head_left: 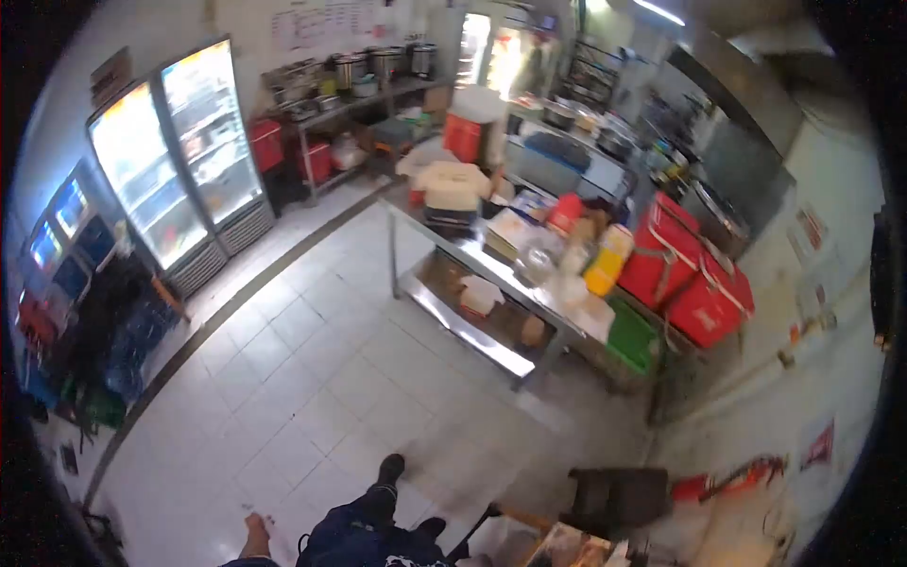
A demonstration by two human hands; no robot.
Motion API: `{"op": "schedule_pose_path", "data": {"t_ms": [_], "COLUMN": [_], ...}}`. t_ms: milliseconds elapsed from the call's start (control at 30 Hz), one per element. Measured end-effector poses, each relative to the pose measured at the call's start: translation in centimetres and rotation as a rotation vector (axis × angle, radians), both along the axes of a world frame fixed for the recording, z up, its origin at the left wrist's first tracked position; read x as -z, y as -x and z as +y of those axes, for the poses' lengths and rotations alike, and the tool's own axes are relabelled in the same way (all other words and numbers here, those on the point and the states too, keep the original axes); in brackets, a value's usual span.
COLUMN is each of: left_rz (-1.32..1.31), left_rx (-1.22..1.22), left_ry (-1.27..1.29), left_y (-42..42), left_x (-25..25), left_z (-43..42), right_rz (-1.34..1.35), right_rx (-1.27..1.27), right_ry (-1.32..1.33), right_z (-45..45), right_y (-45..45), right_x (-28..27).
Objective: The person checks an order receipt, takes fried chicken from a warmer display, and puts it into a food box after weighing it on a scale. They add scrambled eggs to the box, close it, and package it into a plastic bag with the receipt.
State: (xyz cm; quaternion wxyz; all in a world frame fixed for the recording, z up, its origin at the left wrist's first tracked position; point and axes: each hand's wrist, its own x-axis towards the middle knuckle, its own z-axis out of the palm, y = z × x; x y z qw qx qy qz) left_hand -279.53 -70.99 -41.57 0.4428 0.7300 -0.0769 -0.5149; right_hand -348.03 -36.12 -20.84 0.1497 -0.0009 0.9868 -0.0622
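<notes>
My left hand hangs low at the bottom left, over the white tiled floor. It is small and blurred, so its finger shape cannot be made out, and no object shows in it. My right hand does not show clearly. Dark clothing and two dark shoes appear at the bottom centre. To the right of them, at the bottom edge, are a dark chair-like object and a box with brownish contents.
Ahead stands a metal table with a yellow container, bags and boxes. Red insulated bags and a green crate are to its right. Lit glass-door fridges line the left wall. Pots stand on a rear shelf.
</notes>
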Motion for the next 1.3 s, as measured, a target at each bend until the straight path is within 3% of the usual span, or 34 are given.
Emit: {"op": "schedule_pose_path", "data": {"t_ms": [133, 233, 367, 500, 533, 600, 633, 767, 833, 900, 967, 1000, 1033, 1100, 1167, 1233, 1300], "left_rz": [-0.104, -0.056, 0.098, 0.418, 0.354, 0.253, 0.207, -0.071, -0.032, 0.328, 0.933, 0.931, 1.165, 1.133, 1.284, 1.353, 1.418], "left_rx": [-0.247, -0.29, -0.112, 0.374, 0.427, 0.547, 0.598, 0.843, 0.903, 0.756, 0.717, 0.806, 0.861, 1.006, 1.052, 1.072, 1.131], "left_ry": [-0.113, -0.172, -0.185, -0.017, 0.006, 0.159, 0.243, 0.425, 0.353, 0.22, 0.302, 0.454, 0.472, 0.591, 0.701, 0.739, 0.766], "left_y": [-1.8, 1.4, 9.2, 21.9, 26.5, 37.6, 42.3, 54.1, 56.4, 58.2, 61.5, 64.8, 67.4, 72.4, 77.4, 81.6, 86.0], "left_x": [-0.9, 1.0, 5.4, 10.3, 9.5, 4.5, 1.6, -1.5, -1.8, -5.4, -11.1, -20.0, -25.5, -37.2, -44.7, -47.4, -46.8], "left_z": [-0.5, -6.9, -25.8, -50.5, -56.9, -69.8, -75.3, -93.5, -101.5, -109.5, -119.8, -123.6, -128.6, -136.9, -144.8, -152.7, -160.7], "right_rz": [-0.038, -0.071, -0.109, -0.066, 0.061, 0.106, 0.109, 0.07, 0.011, -0.004, 0.011, -0.088, -0.19, -0.188, -0.125, -0.175, -0.124], "right_rx": [-0.043, -0.046, -0.077, -0.282, -0.339, -0.569, -0.56, -0.797, -0.889, -0.977, -1.004, -0.984, -0.969, -1.007, -1.029, -0.968, -0.991], "right_ry": [-0.043, -0.061, -0.043, 0.138, 0.217, 0.34, 0.352, 0.544, 0.615, 0.595, 0.545, 0.553, 0.538, 0.493, 0.498, 0.508, 0.554], "right_z": [-9.7, -18.8, -34.6, -57.0, -64.0, -76.2, -81.8, -103.6, -113.1, -123.2, -132.6, -137.4, -141.9, -150.7, -158.9, -167.0, -173.2], "right_y": [4.5, 6.6, 8.8, 12.1, 12.9, 14.6, 15.7, 20.9, 24.8, 28.5, 31.7, 33.6, 35.2, 37.6, 40.5, 44.2, 48.2], "right_x": [-0.4, -0.8, -2.0, -6.8, -8.5, -11.7, -12.0, -13.1, -13.5, -12.8, -13.7, -14.3, -14.8, -15.8, -15.6, -14.6, -12.6]}}
